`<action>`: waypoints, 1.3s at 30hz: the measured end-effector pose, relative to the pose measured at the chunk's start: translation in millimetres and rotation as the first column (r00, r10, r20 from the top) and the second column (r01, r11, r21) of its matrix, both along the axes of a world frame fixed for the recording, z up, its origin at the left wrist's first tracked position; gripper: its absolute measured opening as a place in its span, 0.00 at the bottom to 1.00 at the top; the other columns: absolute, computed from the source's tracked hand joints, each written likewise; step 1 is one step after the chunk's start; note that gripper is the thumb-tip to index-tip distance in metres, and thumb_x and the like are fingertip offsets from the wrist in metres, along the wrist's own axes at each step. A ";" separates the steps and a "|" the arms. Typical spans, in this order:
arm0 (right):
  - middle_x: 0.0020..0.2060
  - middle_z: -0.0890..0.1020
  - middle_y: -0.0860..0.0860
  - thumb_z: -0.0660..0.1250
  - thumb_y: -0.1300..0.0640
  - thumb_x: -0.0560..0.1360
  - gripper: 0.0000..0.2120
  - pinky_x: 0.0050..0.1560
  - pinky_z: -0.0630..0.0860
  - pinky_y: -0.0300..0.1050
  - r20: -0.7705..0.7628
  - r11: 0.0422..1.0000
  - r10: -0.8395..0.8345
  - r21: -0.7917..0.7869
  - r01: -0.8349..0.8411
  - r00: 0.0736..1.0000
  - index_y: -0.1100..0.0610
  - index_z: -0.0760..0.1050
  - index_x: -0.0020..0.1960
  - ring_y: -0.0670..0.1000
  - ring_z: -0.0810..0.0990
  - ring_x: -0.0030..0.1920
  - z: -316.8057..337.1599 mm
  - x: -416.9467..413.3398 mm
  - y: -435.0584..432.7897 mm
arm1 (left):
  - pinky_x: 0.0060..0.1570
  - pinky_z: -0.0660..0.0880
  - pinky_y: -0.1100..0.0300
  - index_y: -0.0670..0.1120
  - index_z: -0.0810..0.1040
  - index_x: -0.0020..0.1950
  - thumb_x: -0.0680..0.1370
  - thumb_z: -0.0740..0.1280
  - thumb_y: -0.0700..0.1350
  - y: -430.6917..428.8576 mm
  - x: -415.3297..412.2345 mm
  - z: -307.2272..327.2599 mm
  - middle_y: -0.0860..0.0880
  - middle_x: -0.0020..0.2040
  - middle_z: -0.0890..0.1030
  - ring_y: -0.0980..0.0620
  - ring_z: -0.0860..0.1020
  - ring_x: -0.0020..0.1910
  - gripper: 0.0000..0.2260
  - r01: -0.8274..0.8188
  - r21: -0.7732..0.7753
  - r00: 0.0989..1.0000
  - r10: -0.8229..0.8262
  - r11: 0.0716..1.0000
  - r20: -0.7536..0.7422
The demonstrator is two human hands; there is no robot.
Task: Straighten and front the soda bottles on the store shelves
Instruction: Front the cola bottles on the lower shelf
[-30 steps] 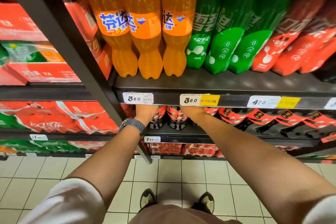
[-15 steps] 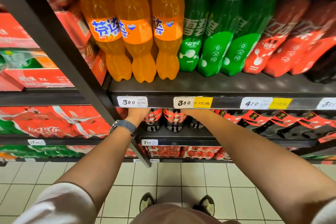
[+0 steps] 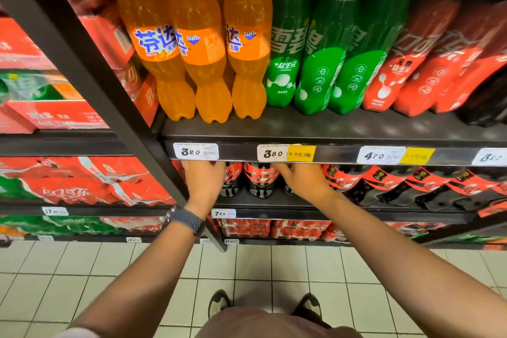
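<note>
Both my hands reach under the upper shelf edge into the lower shelf's row of dark cola bottles with red and black labels. My left hand, with a watch on the wrist, sits at the row's left end, fingers hidden behind the shelf edge. My right hand lies against bottles just right of the two visible ones, its fingertips also hidden. Whether either hand grips a bottle cannot be seen. More cola bottles run to the right.
The upper shelf carries orange Fanta bottles, green Sprite bottles and red cola bottles. A black upright post divides off shrink-wrapped red packs on the left. Tiled floor and my shoes lie below.
My hands have stayed in the lower shelf; more of both hands shows below the shelf edge. The view has tilted slightly, so the shelves sit lower in frame.
</note>
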State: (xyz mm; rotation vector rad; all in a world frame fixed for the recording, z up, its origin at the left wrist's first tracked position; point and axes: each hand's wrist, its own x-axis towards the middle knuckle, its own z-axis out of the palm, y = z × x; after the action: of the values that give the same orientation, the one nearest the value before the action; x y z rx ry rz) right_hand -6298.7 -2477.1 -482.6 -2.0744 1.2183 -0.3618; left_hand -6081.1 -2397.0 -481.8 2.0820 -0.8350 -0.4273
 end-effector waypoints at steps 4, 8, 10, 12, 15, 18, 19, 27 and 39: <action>0.48 0.75 0.39 0.58 0.40 0.77 0.14 0.48 0.73 0.39 0.060 0.924 0.083 -0.378 -0.055 0.995 0.44 0.69 0.59 0.40 0.73 0.50 -17.4 -49.5 0.8 | 0.59 0.68 0.48 0.45 0.70 0.56 0.76 0.67 0.45 26.6 -41.7 -19.7 0.49 0.53 0.71 0.48 0.68 0.55 0.11 0.088 -0.175 0.960 -0.037 0.981 0.276; 0.59 0.72 0.44 0.62 0.48 0.78 0.19 0.61 0.65 0.36 0.145 0.905 -0.015 -0.418 0.075 0.989 0.47 0.66 0.68 0.43 0.68 0.61 -19.7 -109.5 -11.2 | 0.58 0.70 0.52 0.49 0.71 0.56 0.76 0.66 0.45 17.3 -85.2 -25.9 0.53 0.52 0.72 0.52 0.70 0.55 0.10 0.331 -0.151 0.905 -0.268 0.931 0.329; 0.56 0.74 0.47 0.64 0.53 0.77 0.17 0.58 0.62 0.34 0.152 0.876 -0.065 -0.465 0.129 0.986 0.50 0.68 0.65 0.48 0.71 0.58 -14.2 -132.1 -22.7 | 0.62 0.70 0.51 0.50 0.71 0.59 0.77 0.64 0.46 1.9 -104.6 -19.4 0.51 0.56 0.74 0.51 0.71 0.58 0.11 0.421 -0.116 0.853 -0.349 0.899 0.388; 0.51 0.76 0.50 0.65 0.56 0.76 0.14 0.53 0.62 0.33 0.124 0.851 -0.096 -0.505 0.146 0.988 0.50 0.70 0.61 0.51 0.72 0.53 -8.8 -145.7 -32.5 | 0.60 0.71 0.54 0.48 0.73 0.60 0.77 0.63 0.48 -15.1 -120.0 -10.3 0.48 0.57 0.76 0.47 0.73 0.59 0.12 0.457 -0.041 0.824 -0.406 0.888 0.396; 0.44 0.79 0.51 0.68 0.56 0.75 0.13 0.46 0.63 0.33 0.068 0.880 -0.103 -0.460 0.123 0.992 0.51 0.73 0.58 0.48 0.73 0.45 -2.8 -155.3 -43.8 | 0.47 0.73 0.52 0.44 0.78 0.52 0.77 0.65 0.49 -44.1 -136.4 0.6 0.42 0.47 0.81 0.39 0.78 0.49 0.10 0.410 0.107 0.821 -0.418 0.906 0.390; 0.35 0.81 0.50 0.67 0.50 0.75 0.12 0.37 0.64 0.38 -0.072 0.918 -0.107 -0.390 0.070 0.992 0.53 0.77 0.56 0.50 0.77 0.36 -2.8 -153.6 -56.7 | 0.55 0.73 0.53 0.45 0.79 0.55 0.77 0.66 0.49 -64.6 -151.2 9.2 0.44 0.55 0.81 0.43 0.77 0.56 0.10 0.418 0.103 0.853 -0.429 0.902 0.297; 0.40 0.83 0.50 0.67 0.49 0.75 0.13 0.38 0.64 0.38 -0.081 0.938 -0.085 -0.342 0.052 0.993 0.52 0.78 0.58 0.50 0.79 0.39 -2.5 -152.5 -61.6 | 0.56 0.73 0.55 0.46 0.80 0.51 0.77 0.66 0.48 -70.1 -155.3 11.6 0.46 0.53 0.82 0.45 0.78 0.54 0.07 0.430 0.072 0.865 -0.433 0.900 0.253; 0.66 0.75 0.47 0.65 0.44 0.75 0.21 0.62 0.71 0.49 -0.242 0.999 -0.034 -0.044 0.024 0.970 0.46 0.73 0.67 0.53 0.72 0.66 -2.5 -133.7 -89.1 | 0.67 0.56 0.68 0.47 0.69 0.71 0.81 0.62 0.51 -95.7 -154.5 4.0 0.49 0.72 0.68 0.47 0.64 0.72 0.20 0.512 0.244 0.857 -0.469 0.824 -0.214; 0.62 0.77 0.48 0.57 0.49 0.81 0.15 0.56 0.73 0.42 -0.364 0.995 -0.096 -0.048 0.085 0.926 0.52 0.71 0.64 0.50 0.76 0.60 -1.2 -128.2 -96.3 | 0.60 0.62 0.62 0.46 0.68 0.71 0.78 0.64 0.57 -99.5 -140.8 12.5 0.49 0.68 0.71 0.47 0.66 0.70 0.26 0.580 0.401 0.807 -0.434 0.709 -0.400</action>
State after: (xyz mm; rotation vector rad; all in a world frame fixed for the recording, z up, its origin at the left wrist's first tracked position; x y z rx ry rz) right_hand -6426.9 -2573.4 -483.8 -2.1815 1.5381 -0.0311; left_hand -6221.9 -2496.5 -469.3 2.1415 -1.2307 -1.3513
